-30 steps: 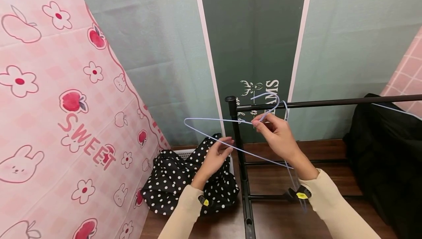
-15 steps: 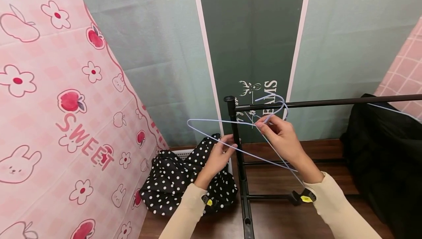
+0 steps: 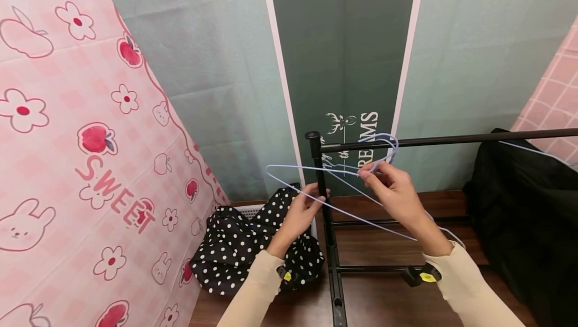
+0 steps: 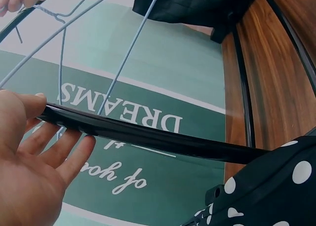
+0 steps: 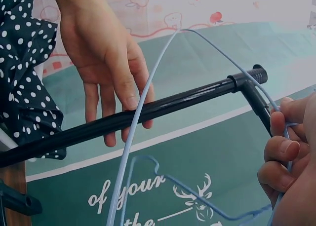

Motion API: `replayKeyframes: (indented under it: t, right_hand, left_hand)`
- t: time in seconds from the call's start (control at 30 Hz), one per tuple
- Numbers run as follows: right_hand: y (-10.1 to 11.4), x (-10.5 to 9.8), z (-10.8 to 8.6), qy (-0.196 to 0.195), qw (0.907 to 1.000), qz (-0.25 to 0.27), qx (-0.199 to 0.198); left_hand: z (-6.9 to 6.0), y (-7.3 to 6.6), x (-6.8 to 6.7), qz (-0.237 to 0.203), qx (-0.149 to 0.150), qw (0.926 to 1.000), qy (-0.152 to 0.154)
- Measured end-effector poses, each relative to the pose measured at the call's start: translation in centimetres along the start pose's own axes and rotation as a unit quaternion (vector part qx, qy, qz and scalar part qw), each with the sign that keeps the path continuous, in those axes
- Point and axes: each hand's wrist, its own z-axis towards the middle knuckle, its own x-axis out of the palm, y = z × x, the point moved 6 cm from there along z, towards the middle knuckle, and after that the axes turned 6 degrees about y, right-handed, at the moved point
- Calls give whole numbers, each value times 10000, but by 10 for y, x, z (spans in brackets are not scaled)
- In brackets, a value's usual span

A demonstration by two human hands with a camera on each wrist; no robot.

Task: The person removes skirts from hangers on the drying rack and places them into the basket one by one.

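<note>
A light blue wire hanger (image 3: 334, 212) is pinched near its neck by my right hand (image 3: 393, 191), just below the black rail (image 3: 451, 140) of a clothes rack. Its hook overlaps the rail in the head view; whether it rests there I cannot tell. Behind it, a second blue hanger (image 5: 197, 191) hangs close to the rail. My left hand (image 3: 298, 214) holds the rack's upright post (image 4: 138, 134) loosely, thumb on the near side and fingers behind. One corner of the held hanger extends left past that post.
Left of the rack, black polka-dot fabric (image 3: 239, 252) spills over a white basket (image 3: 250, 210). Black garments (image 3: 519, 216) hang at the right on another blue hanger (image 3: 535, 150). Pink printed cloth (image 3: 90, 166) covers the left side; a green curtain (image 3: 217, 91) stands behind.
My right hand has moved slightly right and down with the hanger, its hook nearing the rail. My left hand has come onto the post. The second hanger behind has swung.
</note>
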Motion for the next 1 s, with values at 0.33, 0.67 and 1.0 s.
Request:
replayKeyframes:
  t: [0.33,0.67,1.0]
  right_hand:
    - [-14,-14,-8,25,9989,-318,338]
    - [-16,-30,-15,281,9952,-829,437]
    - [-19,-46,-24,325,9884,-1331,661]
  left_hand:
    - [1,3,3,52,-94,9999,-54]
    - [2,3,2,-4,-108,9998,-136]
    - [3,5,2,-133,-128,9997,-155]
